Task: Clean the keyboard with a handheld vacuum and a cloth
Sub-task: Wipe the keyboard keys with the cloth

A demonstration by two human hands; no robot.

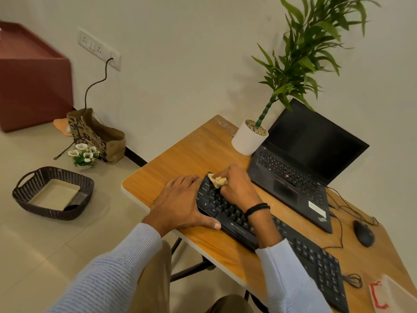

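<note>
Spanning the right half of the view: one orange-brown wooden tabletop with a pale rim (pixel 180 159), standing on dark metal legs. On it, at the back, one open black laptop (pixel 311 141) with a dark screen. In front of the laptop, one long black corded keyboard (pixel 316 258), lying diagonally along the near edge of the tabletop. One leafy green plant in a round white pot (pixel 248 138), just beside the laptop's left corner. On the tiled floor to the left, one dark woven basket with handles (pixel 54 214) holding a cream rectangular tray (pixel 55 195); behind it, one printed brown paper bag (pixel 99 141). Left hand (pixel 180 199): laid flat over the keyboard's left end, fingers fairly straight, thumb along the front edge. Right hand (pixel 237 184): fingers curled tightly round the cloth, pressing it onto the keys at the far left corner. One black corded mouse (pixel 363 233), right of the laptop. One small crumpled beige cloth (pixel 217 180), bunched in the right hand and touching the keys.
</note>
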